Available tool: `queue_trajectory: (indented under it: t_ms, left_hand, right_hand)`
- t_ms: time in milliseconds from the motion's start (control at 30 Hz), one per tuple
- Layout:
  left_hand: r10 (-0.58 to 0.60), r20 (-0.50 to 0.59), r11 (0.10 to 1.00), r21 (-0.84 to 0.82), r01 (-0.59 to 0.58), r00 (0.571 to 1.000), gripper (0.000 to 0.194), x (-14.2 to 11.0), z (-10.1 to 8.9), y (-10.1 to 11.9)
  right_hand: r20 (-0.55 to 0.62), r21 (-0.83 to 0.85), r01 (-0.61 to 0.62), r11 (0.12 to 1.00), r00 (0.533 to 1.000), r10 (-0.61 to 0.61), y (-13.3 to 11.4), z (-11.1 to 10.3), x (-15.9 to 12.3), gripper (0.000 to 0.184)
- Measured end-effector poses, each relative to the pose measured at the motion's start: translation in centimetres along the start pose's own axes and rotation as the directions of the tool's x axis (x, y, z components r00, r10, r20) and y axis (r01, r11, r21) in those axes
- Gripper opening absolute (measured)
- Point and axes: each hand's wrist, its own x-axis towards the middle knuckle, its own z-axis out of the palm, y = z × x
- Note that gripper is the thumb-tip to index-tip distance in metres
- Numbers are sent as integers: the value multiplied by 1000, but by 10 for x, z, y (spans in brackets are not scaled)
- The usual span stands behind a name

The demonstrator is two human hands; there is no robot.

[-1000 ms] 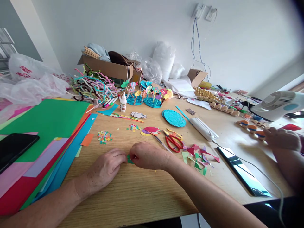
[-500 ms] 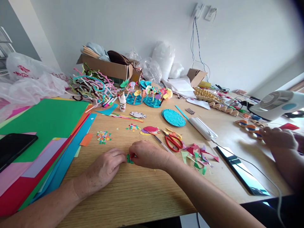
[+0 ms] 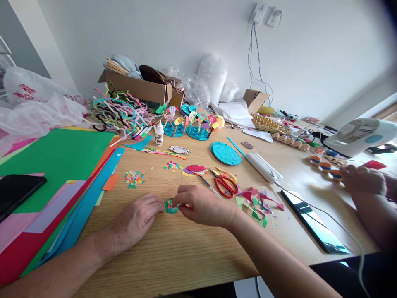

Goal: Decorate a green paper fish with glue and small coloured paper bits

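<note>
A small green paper cut-out [image 3: 170, 206] with coloured specks lies on the wooden table [image 3: 186, 252] between my two hands. My left hand [image 3: 136, 221] rests knuckles up on the table, its fingertips pinched on the cut-out's left edge. My right hand [image 3: 203, 205] pinches the cut-out's right side with thumb and forefinger. Red-handled scissors [image 3: 226, 185] lie just beyond my right hand. A heap of coloured paper scraps [image 3: 259, 203] sits to its right.
Stacked coloured paper sheets [image 3: 58, 165] with a black phone [image 3: 15, 192] fill the left. Farther back: confetti [image 3: 134, 179], a glue bottle [image 3: 159, 134], pipe cleaners [image 3: 114, 111], blue discs [image 3: 225, 153], cardboard boxes. Another person's hand [image 3: 362, 180] works at right, near a tablet [image 3: 313, 225] and a cable.
My right hand has drawn back slightly to the right, so more of the green cut-out shows between the hands. The left hand has barely moved.
</note>
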Motion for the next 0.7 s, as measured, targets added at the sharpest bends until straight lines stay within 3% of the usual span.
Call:
queue_trajectory:
  t_ms: [233,700]
  left_hand:
    - [14,5,1000,3,-14,1000,38,1,0,0]
    - [-8,49,1000,19,7,999,38,-1,0,-2]
  right_hand:
    - [-37,-35,10,999,999,-12,1,15,-5,29]
    - [-24,-42,4,999,1000,-5,0,19,0,23]
